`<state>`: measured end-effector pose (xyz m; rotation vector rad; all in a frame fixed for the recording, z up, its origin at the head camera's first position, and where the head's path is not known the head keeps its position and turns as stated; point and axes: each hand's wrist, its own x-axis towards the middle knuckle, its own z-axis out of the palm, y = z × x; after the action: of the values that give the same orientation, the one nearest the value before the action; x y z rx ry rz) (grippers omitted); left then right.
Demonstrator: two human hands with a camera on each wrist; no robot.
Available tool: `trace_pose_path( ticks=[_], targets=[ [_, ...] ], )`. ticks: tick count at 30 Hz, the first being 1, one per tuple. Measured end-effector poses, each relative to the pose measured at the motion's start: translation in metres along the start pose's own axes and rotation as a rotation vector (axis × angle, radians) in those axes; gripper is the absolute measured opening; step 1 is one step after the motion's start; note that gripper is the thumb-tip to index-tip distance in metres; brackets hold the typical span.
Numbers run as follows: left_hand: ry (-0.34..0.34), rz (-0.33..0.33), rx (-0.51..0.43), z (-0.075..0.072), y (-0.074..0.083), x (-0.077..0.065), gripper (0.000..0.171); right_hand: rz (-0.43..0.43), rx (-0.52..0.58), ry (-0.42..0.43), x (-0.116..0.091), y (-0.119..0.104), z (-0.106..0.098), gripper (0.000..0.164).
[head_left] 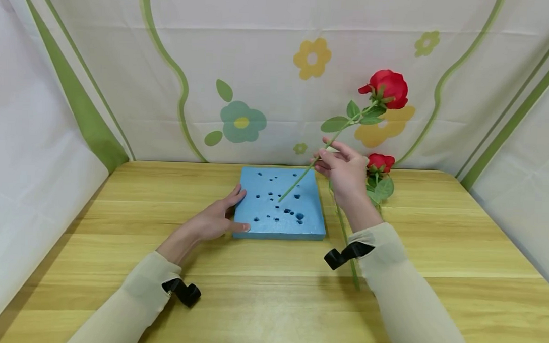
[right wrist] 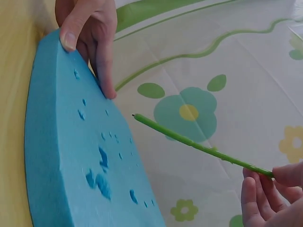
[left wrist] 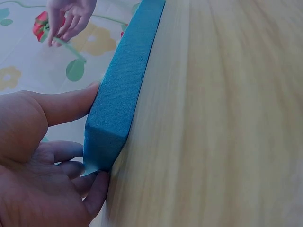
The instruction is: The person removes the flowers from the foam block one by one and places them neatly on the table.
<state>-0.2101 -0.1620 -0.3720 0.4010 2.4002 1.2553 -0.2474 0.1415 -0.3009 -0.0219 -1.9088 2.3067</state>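
Note:
A blue foam block (head_left: 246,206) pitted with holes lies flat on the table. My left hand (head_left: 215,219) holds its left side, thumb on the top near the front corner and fingers against the edge; the left wrist view shows the thumb (left wrist: 71,105) and fingers on either side of the corner. Between thumb and fingers, my right hand (head_left: 347,176) pinches the green stem (right wrist: 203,149) of a red artificial rose (head_left: 391,90). The rose slants with its bloom up and to the right. In the right wrist view, the stem's lower tip hangs above the holed face, apart from it.
A second red rose (head_left: 380,162) lies behind and to the right of my right hand, partly hidden by it. A green stem (head_left: 354,270) runs toward me under the right wrist. A flower-printed curtain (head_left: 269,55) closes off the back of the wooden table (head_left: 261,302).

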Motion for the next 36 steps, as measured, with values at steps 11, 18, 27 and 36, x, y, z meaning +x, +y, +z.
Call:
trace_pose_path(
  ticks=[11,18,27,36],
  targets=[
    [0.004,-0.005,-0.004,-0.002,-0.002,-0.001,0.1,0.03,-0.025,-0.06,-0.009,0.002,-0.042,0.052],
    [0.003,-0.003,0.004,-0.003,-0.002,-0.002,0.1,0.068,-0.055,-0.087,-0.011,0.004,-0.066,0.058],
    [0.008,-0.01,-0.001,-0.003,-0.002,-0.003,0.1,0.111,-0.169,-0.149,-0.015,0.002,-0.095,0.065],
    [0.006,-0.01,0.004,-0.003,-0.002,-0.003,0.099,0.147,-0.391,-0.258,-0.014,0.0,-0.128,0.062]
  ],
)
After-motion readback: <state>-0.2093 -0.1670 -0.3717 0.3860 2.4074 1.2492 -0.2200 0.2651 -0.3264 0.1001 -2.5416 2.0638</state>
